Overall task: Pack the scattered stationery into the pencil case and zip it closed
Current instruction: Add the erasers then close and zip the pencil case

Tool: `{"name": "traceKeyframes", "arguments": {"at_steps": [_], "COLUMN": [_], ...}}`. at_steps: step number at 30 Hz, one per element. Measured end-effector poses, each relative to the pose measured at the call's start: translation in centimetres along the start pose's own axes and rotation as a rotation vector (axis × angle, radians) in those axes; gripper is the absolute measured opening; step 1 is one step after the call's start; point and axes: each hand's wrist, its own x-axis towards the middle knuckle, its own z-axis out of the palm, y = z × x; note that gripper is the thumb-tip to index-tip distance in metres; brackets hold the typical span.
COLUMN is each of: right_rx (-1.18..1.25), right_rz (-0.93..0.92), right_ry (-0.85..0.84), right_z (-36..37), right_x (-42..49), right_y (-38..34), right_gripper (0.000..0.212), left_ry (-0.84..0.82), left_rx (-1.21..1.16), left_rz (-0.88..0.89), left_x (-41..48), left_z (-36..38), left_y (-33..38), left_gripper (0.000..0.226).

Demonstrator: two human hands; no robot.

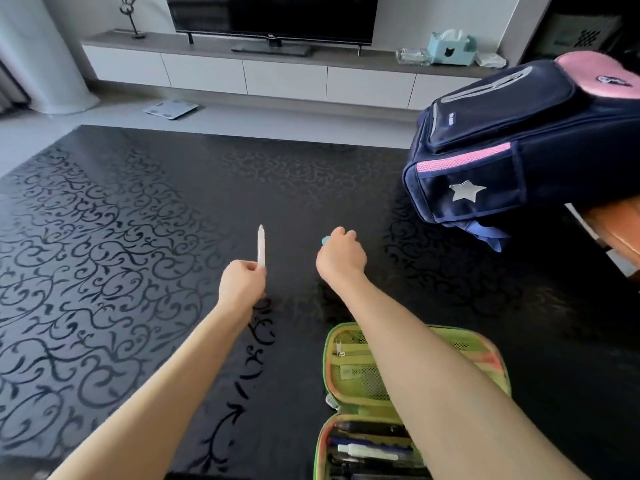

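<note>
A green pencil case (349,382) lies open on the black patterned table (138,237) at the near right, under my right forearm. Several pens fill its lower half, and its upper half shows mesh pockets. My left hand (240,284) is shut on a pale, whitish pen (260,245) that points away from me, above the table's middle. My right hand (341,256) is closed around a small teal object (325,241); only an edge of it shows past my fingers, and what it is cannot be told.
A navy and pink backpack (512,143) stands at the table's far right, partly on a wooden surface (616,230). Beyond the table are a white TV cabinet (277,74), a television, a tissue box (450,46) and a scale (171,108) on the floor.
</note>
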Motion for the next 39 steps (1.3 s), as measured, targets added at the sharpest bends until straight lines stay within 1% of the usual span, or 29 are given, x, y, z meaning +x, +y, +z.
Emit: {"name": "traceKeyframes", "arguments": {"at_steps": [2, 6, 7, 8, 10, 12, 14, 15, 17, 18, 19, 21, 22, 24, 26, 28, 31, 33, 35, 37, 39], "right_rx": [-0.117, -0.261, -0.272, -0.253, -0.127, 0.104, 0.422, 0.545, 0.699, 0.727, 0.740, 0.776, 0.801, 0.819, 0.799, 0.795, 0.792, 0.794, 0.783, 0.756, 0.728], "right_rz": [-0.068, -0.157, -0.161, -0.149, -0.088, 0.018, 0.120, 0.140, 0.146, 0.139, 0.126, 0.135, 0.164, 0.248, 0.340, 0.376, 0.333, 0.283, 0.230, 0.186, 0.161], "right_ry": [-0.025, 0.066, 0.066, 0.043, -0.056, -0.108, -0.075, -0.058, -0.028, -0.023, -0.020, -0.044, -0.067, -0.092, -0.087, -0.089, -0.105, -0.100, -0.093, -0.083, -0.075], "right_z": [0.6, 0.9, 0.7, 0.1, -1.8, -4.4, -7.3, -8.6, -11.2, -12.0, -12.7, -13.5, -13.7, -13.5, -13.0, -12.5, -12.3, -12.3, -12.4, -12.3, -12.0], "right_x": [-0.5, -3.0, -3.6, -4.2, -4.9, -5.0, -5.3, -5.8, -8.1, -9.4, -10.8, -14.1, -15.8, -18.3, -20.3, -21.7, -23.3, -23.8, -24.2, -24.3, -24.4], "right_y": [0.1, 2.5, 3.5, 4.7, 6.6, 8.6, 10.2, 11.0, 13.3, 14.2, 15.3, 18.3, 19.9, 23.1, 25.7, 27.2, 27.6, 27.3, 26.8, 26.2, 25.6], "right_gripper": [0.040, 0.032, 0.030, 0.028, 0.025, 0.017, 0.005, 0.006, 0.011, 0.012, 0.013, 0.014, 0.013, 0.012, 0.012, 0.013, 0.004, 0.007, 0.008, 0.009, 0.012], "left_ry": [-0.044, -0.127, -0.143, -0.167, -0.233, -0.312, -0.386, -0.421, -0.495, -0.534, -0.574, -0.638, -0.662, -0.694, -0.687, -0.636, -0.580, -0.575, -0.522, -0.465, -0.425], "left_rx": [-0.117, -0.312, -0.343, -0.375, -0.427, -0.438, -0.368, -0.303, -0.199, -0.182, -0.178, -0.181, -0.157, -0.083, 0.001, 0.112, 0.228, 0.320, 0.472, 0.603, 0.666], "left_rz": [-0.030, -0.082, -0.094, -0.106, -0.120, -0.107, -0.059, -0.015, 0.062, 0.076, 0.077, 0.046, 0.059, 0.128, 0.203, 0.292, 0.419, 0.563, 0.718, 0.772, 0.775], "left_x": [-0.8, -2.2, -2.6, -3.3, -5.1, -7.7, -10.3, -11.7, -15.1, -16.7, -18.2, -21.5, -23.1, -25.5, -27.5, -28.6, -28.8, -27.8, -26.0, -23.7, -21.8], "left_z": [-1.4, -2.6, -2.6, -2.4, -1.8, -1.0, -0.1, 0.4, 2.0, 3.0, 4.0, 6.3, 7.3, 9.0, 10.3, 11.3, 11.4, 10.1, 7.9, 5.3, 3.3], "left_y": [0.2, 0.7, 1.0, 1.3, 2.2, 3.4, 4.5, 5.1, 6.2, 6.5, 6.7, 6.8, 6.7, 6.4, 6.0, 5.4, 4.7, 4.3, 3.5, 2.4, 1.0], "left_gripper": [0.021, 0.017, 0.016, 0.015, 0.014, 0.014, 0.016, 0.016, 0.010, 0.005, 0.008, 0.025, 0.031, 0.033, 0.030, 0.029, 0.031, 0.027, 0.024, 0.025, 0.025]}}
